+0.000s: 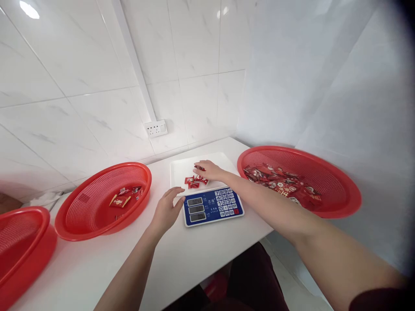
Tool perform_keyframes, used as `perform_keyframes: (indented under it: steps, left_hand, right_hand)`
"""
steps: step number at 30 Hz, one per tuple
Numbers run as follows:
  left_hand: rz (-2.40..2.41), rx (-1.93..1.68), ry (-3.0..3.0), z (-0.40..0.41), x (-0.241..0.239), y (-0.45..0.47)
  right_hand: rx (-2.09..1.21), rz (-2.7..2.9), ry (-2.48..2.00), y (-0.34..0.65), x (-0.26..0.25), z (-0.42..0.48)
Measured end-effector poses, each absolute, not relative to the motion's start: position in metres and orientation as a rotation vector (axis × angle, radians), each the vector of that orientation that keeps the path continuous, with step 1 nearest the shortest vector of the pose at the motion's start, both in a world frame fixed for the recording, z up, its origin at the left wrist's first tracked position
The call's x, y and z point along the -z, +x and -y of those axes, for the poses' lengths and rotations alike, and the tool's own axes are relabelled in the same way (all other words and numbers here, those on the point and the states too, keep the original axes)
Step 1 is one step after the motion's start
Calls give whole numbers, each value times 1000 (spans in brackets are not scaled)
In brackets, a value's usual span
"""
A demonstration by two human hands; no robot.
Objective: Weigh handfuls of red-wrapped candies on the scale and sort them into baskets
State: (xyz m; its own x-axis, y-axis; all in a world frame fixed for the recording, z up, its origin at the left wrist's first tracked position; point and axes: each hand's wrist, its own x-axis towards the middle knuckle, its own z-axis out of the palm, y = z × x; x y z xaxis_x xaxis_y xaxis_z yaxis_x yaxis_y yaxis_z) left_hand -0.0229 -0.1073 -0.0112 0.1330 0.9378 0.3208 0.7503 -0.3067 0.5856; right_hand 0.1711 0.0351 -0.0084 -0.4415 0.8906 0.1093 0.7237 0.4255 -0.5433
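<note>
A white weighing scale [213,206] with a blue keypad panel stands on the table. On its white tray [181,166] lie several small red wrapped packets [193,185], which look like sweets. My right hand [210,170] is over the tray, with a small red packet [199,167] between thumb and fingers. More packets lie just below that hand. To the left of the display, my left hand [167,211] has its fingers apart and holds nothing. Its fingertips are close to the tray's front left corner.
On the right, a red basket [348,194] holds many red packets. Another red basket [78,207], at left, contains several packets, and part of a third basket [42,242] shows beyond it. A wall socket [155,128] is behind the white table [171,268].
</note>
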Motion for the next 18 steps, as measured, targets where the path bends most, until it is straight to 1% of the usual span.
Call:
perform_keyframes:
  steps: [6,12,18]
  left_hand:
    - [-1640,-896,2140,108,13,-23]
    - [-1644,-878,2140,108,13,-23]
    - [-1688,-866,2127,126,10,-31]
  right_hand:
    - [-481,2586,-1298,172,15,-33]
    - [-445,2513,-1114,178,17,-31]
    - [-411,2363,-964,202,-7,1]
